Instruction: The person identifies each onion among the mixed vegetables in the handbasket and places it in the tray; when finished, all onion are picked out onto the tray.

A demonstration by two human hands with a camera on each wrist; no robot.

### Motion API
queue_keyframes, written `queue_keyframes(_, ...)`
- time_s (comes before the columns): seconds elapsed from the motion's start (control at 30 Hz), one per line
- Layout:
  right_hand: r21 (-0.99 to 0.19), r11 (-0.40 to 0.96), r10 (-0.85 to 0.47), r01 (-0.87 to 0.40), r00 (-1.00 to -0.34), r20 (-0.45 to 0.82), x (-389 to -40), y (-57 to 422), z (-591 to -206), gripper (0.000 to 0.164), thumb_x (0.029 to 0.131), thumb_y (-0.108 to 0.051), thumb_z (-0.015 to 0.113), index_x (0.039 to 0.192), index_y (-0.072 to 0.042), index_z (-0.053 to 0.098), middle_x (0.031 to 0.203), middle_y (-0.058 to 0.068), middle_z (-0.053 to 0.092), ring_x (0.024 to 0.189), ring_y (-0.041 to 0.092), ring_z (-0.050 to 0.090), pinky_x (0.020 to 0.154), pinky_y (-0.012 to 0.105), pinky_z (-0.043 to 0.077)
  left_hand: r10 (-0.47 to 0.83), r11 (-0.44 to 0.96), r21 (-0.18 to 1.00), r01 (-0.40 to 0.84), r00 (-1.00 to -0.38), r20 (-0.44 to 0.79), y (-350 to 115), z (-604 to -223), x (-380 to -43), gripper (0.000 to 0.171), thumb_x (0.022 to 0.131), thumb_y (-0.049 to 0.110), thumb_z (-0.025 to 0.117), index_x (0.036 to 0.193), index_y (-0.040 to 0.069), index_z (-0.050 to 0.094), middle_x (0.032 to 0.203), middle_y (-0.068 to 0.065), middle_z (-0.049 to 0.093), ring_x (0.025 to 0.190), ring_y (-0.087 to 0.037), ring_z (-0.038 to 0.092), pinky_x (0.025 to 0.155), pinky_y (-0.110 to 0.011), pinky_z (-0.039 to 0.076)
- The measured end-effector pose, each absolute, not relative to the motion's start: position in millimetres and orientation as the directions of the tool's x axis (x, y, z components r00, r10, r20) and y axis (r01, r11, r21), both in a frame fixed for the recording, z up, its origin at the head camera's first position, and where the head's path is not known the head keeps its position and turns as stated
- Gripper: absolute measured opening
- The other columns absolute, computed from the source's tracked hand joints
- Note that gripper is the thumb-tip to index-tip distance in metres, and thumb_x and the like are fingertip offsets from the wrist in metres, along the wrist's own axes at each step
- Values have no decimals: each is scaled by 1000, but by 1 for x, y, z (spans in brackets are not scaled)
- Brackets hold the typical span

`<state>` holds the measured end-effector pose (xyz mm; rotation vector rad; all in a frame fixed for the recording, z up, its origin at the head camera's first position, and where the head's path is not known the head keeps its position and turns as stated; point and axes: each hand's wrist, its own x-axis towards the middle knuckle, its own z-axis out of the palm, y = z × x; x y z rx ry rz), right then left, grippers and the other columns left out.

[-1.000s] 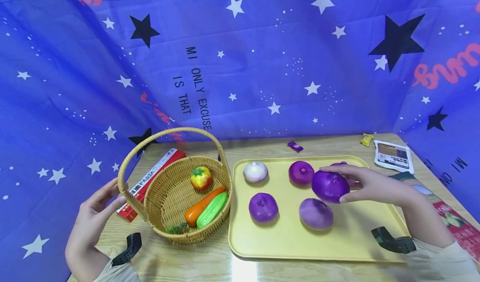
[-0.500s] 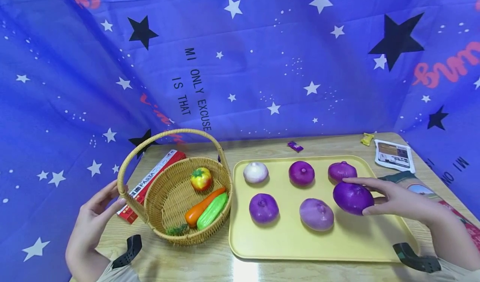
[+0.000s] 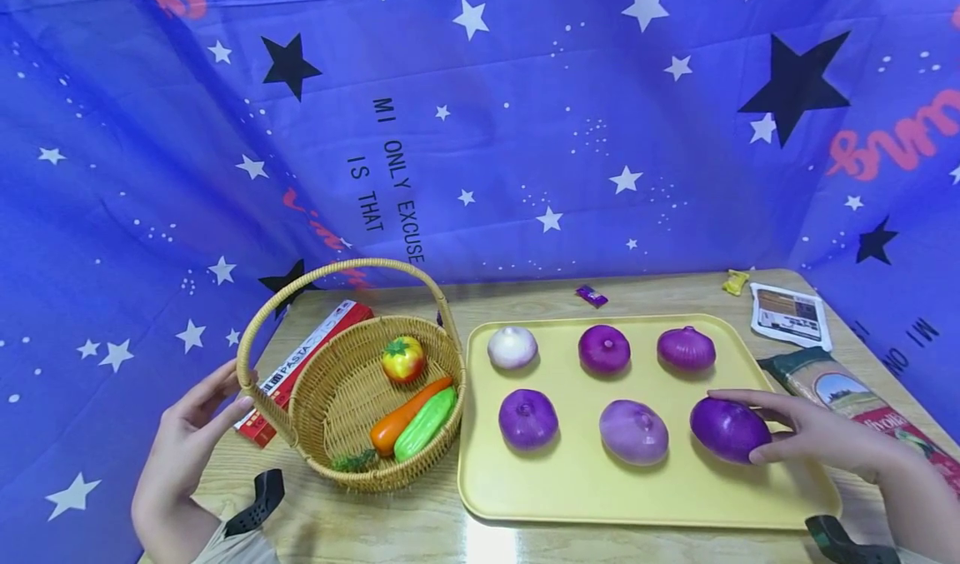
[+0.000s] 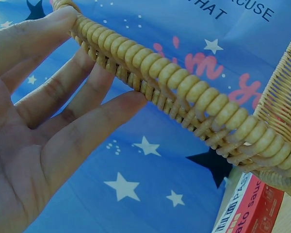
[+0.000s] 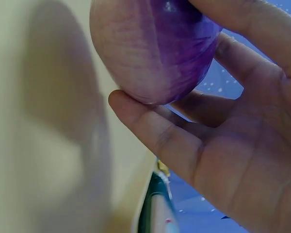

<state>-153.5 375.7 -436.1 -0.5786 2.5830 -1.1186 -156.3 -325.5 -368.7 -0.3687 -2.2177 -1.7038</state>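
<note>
My right hand (image 3: 817,435) pinches a dark purple onion (image 3: 727,429) between thumb and fingers, low over the right end of the yellow tray (image 3: 570,497). In the right wrist view the onion (image 5: 155,48) casts a shadow on the tray. Two rows of onions occupy the tray: a white onion (image 3: 512,347), a paler purple onion (image 3: 633,432) and several darker ones. On the left, my left hand (image 3: 183,447) holds the wicker basket's handle (image 3: 258,322), its fingertips and thumb against the cane in the left wrist view.
Inside the basket (image 3: 352,472) lie a red-yellow tomato (image 3: 403,359), a carrot (image 3: 397,426), and a green vegetable (image 3: 426,424). Behind it is a red pasta box (image 3: 262,426). Bags (image 3: 847,393) and a white packet (image 3: 790,314) flank the tray's right side.
My right hand has carried the dark purple onion right and down, from over the tray's middle to the front row's right end. My left hand stays on the basket handle.
</note>
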Motion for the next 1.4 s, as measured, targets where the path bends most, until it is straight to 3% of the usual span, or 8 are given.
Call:
queue_keyframes(0.43, -772, 615, -457, -160, -870, -185, -153, 378, -450, 76, 82, -27, 70, 147, -20, 32, 120, -49, 29, 105, -28, 28, 78, 13, 44, 0, 250, 888, 386, -917, 398, -327, -367, -155, 49, 88, -11, 55, 135, -2, 47, 106, 17, 68, 99, 6, 62, 85, -5, 47)
queue_keyframes(0.67, -760, 627, -464, -173, -866, -185, -152, 374, -449, 82, 80, -29, 72, 149, -19, 29, 129, -39, 35, 106, -29, 28, 80, 12, 44, 2, 251, 887, 387, -917, 400, -327, -366, -155, 48, 88, -11, 55, 135, -4, 47, 106, 16, 69, 99, 5, 62, 85, -6, 48)
queue_keyframes(0.77, -758, 625, -468, -185, -866, -174, -150, 374, -450, 83, 79, -27, 72, 149, -17, 28, 129, -41, 33, 106, -30, 27, 81, 12, 43, 7, 241, 889, 389, -917, 400, -327, -366, -157, 48, 88, -11, 55, 135, -2, 48, 106, 16, 68, 100, 6, 62, 85, -5, 47)
queue_keyframes(0.8, -761, 622, -466, -184, -868, -170, -149, 375, -450, 83, 79, -27, 72, 149, -16, 28, 123, -47, 29, 107, -30, 27, 81, 11, 43, 9, 236, 890, 390, -917, 399, -326, -366, -157, 49, 88, -11, 55, 135, -1, 49, 106, 16, 68, 100, 6, 62, 85, -5, 47)
queue_keyframes(0.93, -800, 568, -494, -195, -858, -141, -146, 378, -452, 81, 82, -20, 70, 149, -12, 25, 125, -47, 31, 109, -30, 28, 81, 11, 45, 25, 204, 888, 413, -909, 417, -326, -368, -161, 49, 87, -13, 54, 134, 2, 51, 106, 15, 68, 99, 5, 62, 85, -5, 47)
queue_keyframes(1.23, -882, 418, -557, -216, -828, -61, -140, 384, -451, 75, 87, -2, 61, 149, -3, 19, 132, -40, 36, 115, -23, 37, 84, 12, 50, 47, 202, 884, 421, -906, 421, -323, -367, -166, 48, 87, -13, 53, 134, -3, 49, 105, 14, 68, 99, 4, 63, 85, -6, 48)
queue_keyframes(1.4, -860, 488, -471, -151, -875, -114, -138, 395, -442, 63, 96, -6, 49, 150, -6, 18, 128, -40, 37, 113, -23, 38, 79, 12, 48, 46, 192, 889, 416, -909, 415, -323, -366, -166, 47, 87, -13, 53, 133, -3, 49, 105, 14, 69, 99, 4, 63, 84, -7, 48)
